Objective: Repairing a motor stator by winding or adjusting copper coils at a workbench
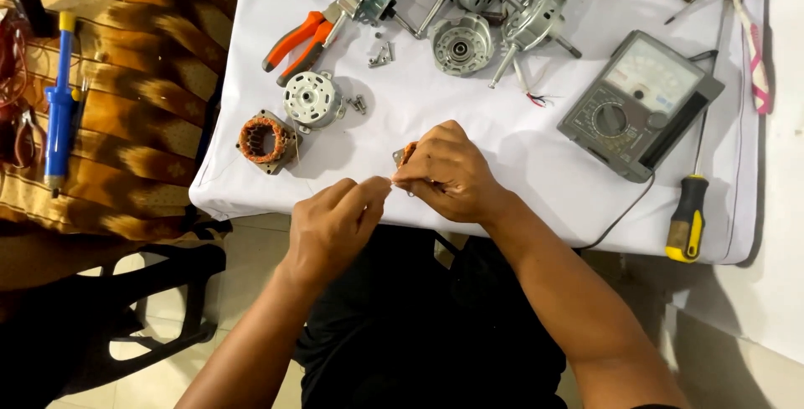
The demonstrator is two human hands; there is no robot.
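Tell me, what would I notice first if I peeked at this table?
First the two hands at the table's near edge: the right hand holds a small motor part with copper windings, while the left hand pinches something thin beside it. To the right lies a grey dial meter, and near the top left orange-handled pliers beside shiny motor pieces.

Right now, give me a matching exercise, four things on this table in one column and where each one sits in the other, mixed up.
Things:
1. pliers
2. meter
3. screwdriver
4. stator

Places:
A. near front right edge of the table
B. left of the hands, copper coil showing
C. far left, orange handles
D. right of centre, grey case with dial

Pairs: 1-C, 2-D, 3-A, 4-B
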